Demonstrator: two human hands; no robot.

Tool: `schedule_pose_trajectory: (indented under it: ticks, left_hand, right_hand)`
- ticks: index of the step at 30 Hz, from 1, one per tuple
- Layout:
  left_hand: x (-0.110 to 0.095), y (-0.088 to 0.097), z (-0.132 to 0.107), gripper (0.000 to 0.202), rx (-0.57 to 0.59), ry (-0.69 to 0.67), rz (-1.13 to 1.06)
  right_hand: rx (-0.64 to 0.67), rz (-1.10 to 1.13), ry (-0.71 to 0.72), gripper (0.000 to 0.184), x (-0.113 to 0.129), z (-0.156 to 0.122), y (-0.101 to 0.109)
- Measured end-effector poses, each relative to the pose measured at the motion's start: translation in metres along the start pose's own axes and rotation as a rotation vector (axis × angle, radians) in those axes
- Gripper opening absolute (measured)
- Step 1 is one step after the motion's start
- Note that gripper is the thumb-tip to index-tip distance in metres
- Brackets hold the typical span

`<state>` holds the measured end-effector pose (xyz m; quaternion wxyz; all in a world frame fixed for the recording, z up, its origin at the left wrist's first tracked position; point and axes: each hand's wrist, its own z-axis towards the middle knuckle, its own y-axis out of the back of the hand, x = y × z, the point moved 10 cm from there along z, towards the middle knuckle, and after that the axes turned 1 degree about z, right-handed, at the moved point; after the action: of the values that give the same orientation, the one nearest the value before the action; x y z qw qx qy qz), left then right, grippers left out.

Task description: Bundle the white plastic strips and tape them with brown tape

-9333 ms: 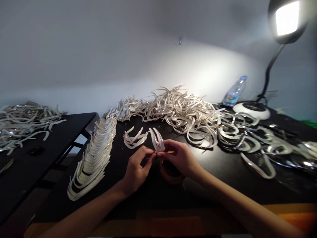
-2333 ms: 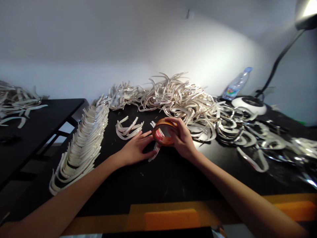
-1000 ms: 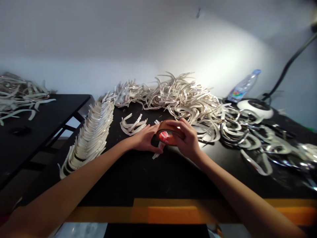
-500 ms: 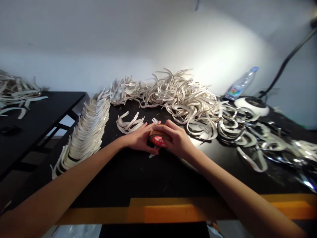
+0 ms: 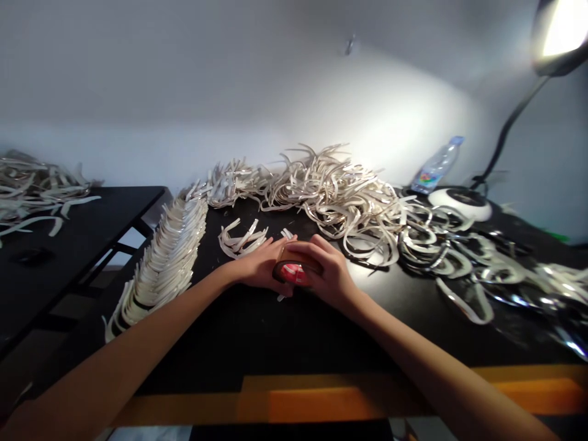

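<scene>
The roll of brown tape (image 5: 294, 271), its core showing red, stands on edge low over the black table (image 5: 285, 337), near the table's middle and clasped between both hands. The right hand (image 5: 329, 274) has its fingers curled over the roll's top and right side, holding it. The left hand (image 5: 261, 267) has its thumb and fingers bent around the roll's left side; whether they also pinch the small bundle of curved cream strips (image 5: 287, 234) that pokes out under the roll cannot be told. Just left of the hands lies a loose cluster of strips (image 5: 241, 239), and beyond it one long stacked row of strips (image 5: 165, 263) runs along the table's left edge. One large tangled heap (image 5: 331, 190) sits against the white wall (image 5: 184, 92), with shiny silver curved pieces (image 5: 441, 239) spread to the right. One water bottle (image 5: 436, 165) stands by the one desk lamp (image 5: 462, 202); its contents cannot be made out. A second black table (image 5: 68, 239) to the left bears another heap (image 5: 32, 196).
</scene>
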<state>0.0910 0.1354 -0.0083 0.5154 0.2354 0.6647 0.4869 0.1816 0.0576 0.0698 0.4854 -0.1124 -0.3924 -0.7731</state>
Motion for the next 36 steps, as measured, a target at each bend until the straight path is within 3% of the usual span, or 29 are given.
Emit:
schedule_pose_trajectory:
  ticks: [6,10,16,22,26,29,34,36]
  left_hand:
    - [0.005,-0.006,-0.001,0.107,0.029,-0.006,0.023]
    - [0.0,-0.005,-0.001,0.098,0.065,-0.008,0.046]
    - [-0.006,0.002,0.0,0.112,0.063,0.012,0.02]
    - [-0.002,-0.004,-0.002,0.121,0.087,0.032,0.046]
    - [-0.002,-0.009,-0.001,0.117,0.132,0.02,0.068]
    - [-0.006,-0.006,-0.001,0.105,0.137,0.01,0.084]
    - [-0.028,-0.002,-0.014,0.092,0.097,-0.071,0.098]
    - [-0.041,-0.008,-0.025,0.082,0.094,-0.093,0.108]
  right_hand:
    - [0.124,-0.078,0.054,0.034,0.001,-0.002,-0.018]
    - [0.137,-0.062,0.067,0.032,0.005,0.0,-0.016]
    - [-0.161,0.025,-0.009,0.032,0.005,-0.004,0.018]
    - [0.028,0.001,0.05,0.031,0.009,-0.008,-0.016]
    - [0.05,-0.031,0.042,0.03,0.008,-0.007,-0.02]
    - [0.01,0.082,0.018,0.033,0.001,-0.004,-0.007]
    - [-0.314,0.257,-0.126,0.053,-0.044,-0.002,0.049]
    - [-0.278,0.282,-0.146,0.054,-0.058,0.001,0.053]
